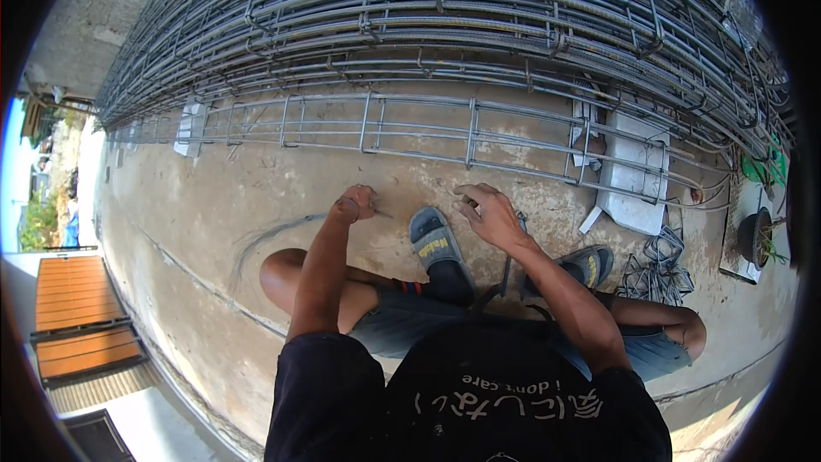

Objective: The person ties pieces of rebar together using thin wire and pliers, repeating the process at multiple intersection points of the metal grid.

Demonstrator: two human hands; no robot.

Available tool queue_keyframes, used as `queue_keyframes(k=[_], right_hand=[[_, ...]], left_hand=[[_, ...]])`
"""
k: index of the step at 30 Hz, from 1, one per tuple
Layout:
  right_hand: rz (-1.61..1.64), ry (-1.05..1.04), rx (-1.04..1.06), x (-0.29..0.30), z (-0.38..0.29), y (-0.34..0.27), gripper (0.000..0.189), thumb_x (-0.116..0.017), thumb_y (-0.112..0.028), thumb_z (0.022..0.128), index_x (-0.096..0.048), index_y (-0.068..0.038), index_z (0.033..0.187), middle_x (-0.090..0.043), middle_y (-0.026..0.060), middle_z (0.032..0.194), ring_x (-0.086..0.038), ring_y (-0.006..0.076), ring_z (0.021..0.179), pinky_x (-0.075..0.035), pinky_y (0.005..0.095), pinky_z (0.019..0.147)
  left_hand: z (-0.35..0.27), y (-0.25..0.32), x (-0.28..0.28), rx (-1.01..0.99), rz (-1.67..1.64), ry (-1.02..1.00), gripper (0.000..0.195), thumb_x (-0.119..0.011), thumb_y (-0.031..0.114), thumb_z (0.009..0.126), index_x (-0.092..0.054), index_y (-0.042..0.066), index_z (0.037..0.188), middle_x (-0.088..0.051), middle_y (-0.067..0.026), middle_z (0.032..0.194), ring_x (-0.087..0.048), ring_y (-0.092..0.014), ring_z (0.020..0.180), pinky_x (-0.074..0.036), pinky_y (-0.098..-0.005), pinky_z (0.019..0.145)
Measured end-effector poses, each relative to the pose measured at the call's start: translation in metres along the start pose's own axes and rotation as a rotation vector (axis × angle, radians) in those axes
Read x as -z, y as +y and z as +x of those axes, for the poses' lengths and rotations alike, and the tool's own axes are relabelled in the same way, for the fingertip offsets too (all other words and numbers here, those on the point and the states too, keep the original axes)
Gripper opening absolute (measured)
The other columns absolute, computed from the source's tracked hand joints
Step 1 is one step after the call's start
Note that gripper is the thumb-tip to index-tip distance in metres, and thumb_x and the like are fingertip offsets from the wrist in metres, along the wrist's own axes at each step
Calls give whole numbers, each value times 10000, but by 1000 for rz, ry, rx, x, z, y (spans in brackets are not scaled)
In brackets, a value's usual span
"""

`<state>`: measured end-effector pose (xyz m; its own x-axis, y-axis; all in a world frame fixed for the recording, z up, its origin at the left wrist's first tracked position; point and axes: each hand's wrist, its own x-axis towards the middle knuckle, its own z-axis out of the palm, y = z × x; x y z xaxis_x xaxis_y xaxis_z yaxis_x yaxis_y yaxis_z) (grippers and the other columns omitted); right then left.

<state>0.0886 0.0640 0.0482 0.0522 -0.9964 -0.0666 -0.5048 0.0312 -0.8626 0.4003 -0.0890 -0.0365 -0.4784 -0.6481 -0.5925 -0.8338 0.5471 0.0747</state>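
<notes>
My left hand [357, 201] is closed around a bundle of thin tie wire [276, 229], whose loose tail trails left over the floor; a short end sticks out on the right. My right hand [490, 210] is held out over the floor, fingers bent and apart, with nothing visible in it. Beyond both hands lies a long, narrow rebar cage [417, 135] with rectangular stirrups; neither hand touches it. A slim metal tool [506, 276], its kind unclear, shows between my sandalled feet, partly hidden by my right forearm.
Many stacked rebar cages [397, 19] fill the far side. White blocks [632, 167] stand under the near cage's right end, another [189, 130] near its left. Loose bent stirrups [657, 273] lie beside my right foot. A potted plant [755, 237] stands far right. A sandal [433, 244] is between my hands.
</notes>
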Motion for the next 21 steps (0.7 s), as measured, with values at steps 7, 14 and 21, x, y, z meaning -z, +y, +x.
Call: queue_keyframes(k=[7,14,21], right_hand=[[362,-60,-113,32,43,-12,345,-612,-303,865,-611,-4,1038,-642,188,949,-633,295,873,-495,370,743],[748,-476,-438,35,35,-39,432,-629,-381,851,-633,11,1032,-671,126,810,-657,175,734,-521,302,630],[150,-442,-94,40,32,-28,233,-687,-214,804,-685,12,863,-636,77,681,-572,125,557,-452,275,512]], left_hand=[[-46,68,107,-368,-41,148,125,-604,153,649,-618,90,756,-582,-130,766,-576,-344,773,-468,-437,675],[-66,100,109,-453,-21,230,180,-597,162,645,-624,91,808,-568,-122,752,-579,-337,783,-476,-443,681],[-63,108,100,-412,-59,270,213,-607,171,637,-628,79,828,-573,-138,803,-575,-339,808,-479,-436,706]])
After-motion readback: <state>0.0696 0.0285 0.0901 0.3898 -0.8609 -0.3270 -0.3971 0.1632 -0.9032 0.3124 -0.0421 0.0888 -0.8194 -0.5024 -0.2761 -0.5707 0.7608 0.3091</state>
